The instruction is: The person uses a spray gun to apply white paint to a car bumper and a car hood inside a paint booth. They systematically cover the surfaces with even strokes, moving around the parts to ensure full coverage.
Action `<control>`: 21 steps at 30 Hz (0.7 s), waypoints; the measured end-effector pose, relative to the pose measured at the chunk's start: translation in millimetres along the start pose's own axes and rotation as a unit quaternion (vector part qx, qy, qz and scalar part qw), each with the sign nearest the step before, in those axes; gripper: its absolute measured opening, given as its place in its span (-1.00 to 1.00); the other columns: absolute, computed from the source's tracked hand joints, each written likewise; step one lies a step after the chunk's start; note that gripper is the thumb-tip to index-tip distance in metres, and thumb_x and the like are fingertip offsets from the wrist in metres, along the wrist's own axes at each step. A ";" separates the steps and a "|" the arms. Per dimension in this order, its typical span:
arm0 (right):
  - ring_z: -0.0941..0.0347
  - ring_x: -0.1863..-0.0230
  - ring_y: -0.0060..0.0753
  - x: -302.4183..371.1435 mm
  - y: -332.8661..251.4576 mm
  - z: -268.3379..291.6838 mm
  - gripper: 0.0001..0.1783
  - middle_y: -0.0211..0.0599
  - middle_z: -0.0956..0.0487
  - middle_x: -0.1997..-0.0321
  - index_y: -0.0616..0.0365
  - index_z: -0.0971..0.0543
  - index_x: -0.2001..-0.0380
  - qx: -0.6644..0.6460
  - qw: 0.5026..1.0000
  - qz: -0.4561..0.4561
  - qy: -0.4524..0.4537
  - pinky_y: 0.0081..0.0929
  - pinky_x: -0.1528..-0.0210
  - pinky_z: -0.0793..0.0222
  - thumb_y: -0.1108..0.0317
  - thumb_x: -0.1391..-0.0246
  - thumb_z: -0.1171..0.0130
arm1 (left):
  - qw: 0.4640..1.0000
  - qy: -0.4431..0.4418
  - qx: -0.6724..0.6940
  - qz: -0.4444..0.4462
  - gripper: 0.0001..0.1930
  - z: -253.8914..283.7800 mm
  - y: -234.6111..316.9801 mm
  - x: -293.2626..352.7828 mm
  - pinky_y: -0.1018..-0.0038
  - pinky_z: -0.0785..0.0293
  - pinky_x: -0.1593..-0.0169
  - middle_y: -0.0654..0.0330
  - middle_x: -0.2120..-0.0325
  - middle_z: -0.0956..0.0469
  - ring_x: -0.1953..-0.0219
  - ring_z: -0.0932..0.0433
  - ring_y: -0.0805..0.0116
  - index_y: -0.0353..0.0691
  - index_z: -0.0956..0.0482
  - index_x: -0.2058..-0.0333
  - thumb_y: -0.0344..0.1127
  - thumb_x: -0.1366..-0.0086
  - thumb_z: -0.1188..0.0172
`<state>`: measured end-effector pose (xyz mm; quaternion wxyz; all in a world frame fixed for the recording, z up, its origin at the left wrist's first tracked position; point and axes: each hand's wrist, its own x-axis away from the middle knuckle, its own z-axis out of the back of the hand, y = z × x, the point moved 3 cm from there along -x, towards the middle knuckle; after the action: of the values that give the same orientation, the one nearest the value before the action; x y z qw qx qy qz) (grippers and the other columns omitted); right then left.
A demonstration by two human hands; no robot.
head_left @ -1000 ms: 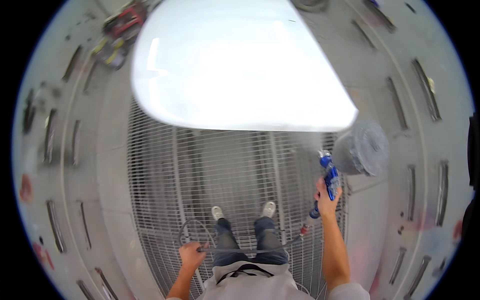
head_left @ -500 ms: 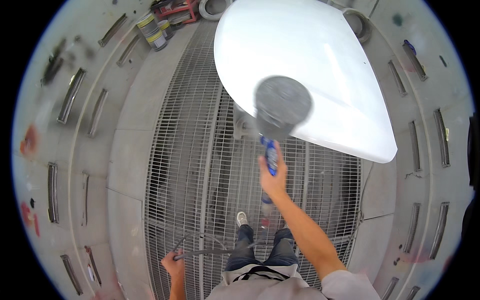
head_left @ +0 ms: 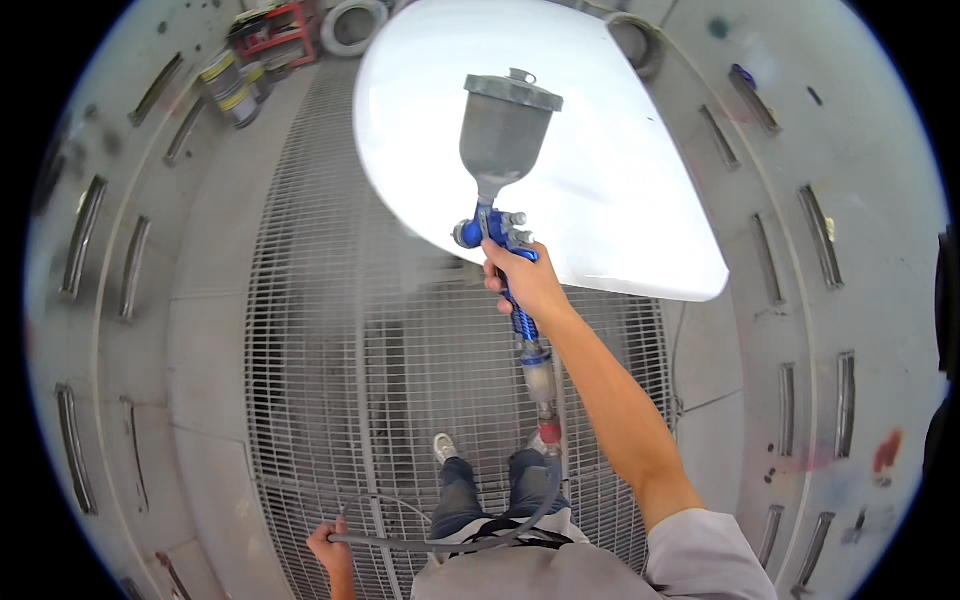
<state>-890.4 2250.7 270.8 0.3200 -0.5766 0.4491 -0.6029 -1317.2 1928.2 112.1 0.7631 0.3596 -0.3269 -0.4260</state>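
Note:
A blue spray gun (head_left: 525, 322) with a grey paint cup (head_left: 507, 130) on top is gripped in my right hand (head_left: 525, 283). Its nozzle points left, and a pale mist hangs over the grating beside it. From above, the cup overlaps a glossy white curved panel (head_left: 630, 190); I cannot tell how far apart they are. Below the gun's handle, a fitting with a red part leads into a grey air hose (head_left: 430, 546). At the lower left my left hand (head_left: 330, 547) is closed round this hose, away from the gun.
Metal floor grating (head_left: 310, 330) lies under my feet and the panel. Cans (head_left: 232, 95) and a red rack (head_left: 280, 35) stand at the far left, near a tyre-like ring (head_left: 352, 27). Slotted walls (head_left: 200, 400) bend up on both sides.
The gun has turned from its cup facing me to a more upright pose with the nozzle leftward. Mist now shows beside it. The panel and surroundings have shifted left in view.

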 end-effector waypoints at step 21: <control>-0.27 0.66 -0.65 112.8 24.1 421.3 -0.74 -0.44 -0.38 0.66 0.14 -0.46 0.57 0.014 0.973 -0.023 0.231 -0.64 0.74 -0.10 0.26 -0.16 -0.13 | 0.923 -0.305 -0.155 -0.176 -0.62 -263.1 144.9 127.3 0.35 -0.25 0.66 0.14 0.86 -0.33 0.80 -0.35 0.17 -0.22 -0.39 0.80 -0.24 0.03 -0.40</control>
<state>-494.3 2066.6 266.0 0.2015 -0.4273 0.4895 -0.7329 -991.3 1941.4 117.7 0.5855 0.1410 -0.4051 -0.6879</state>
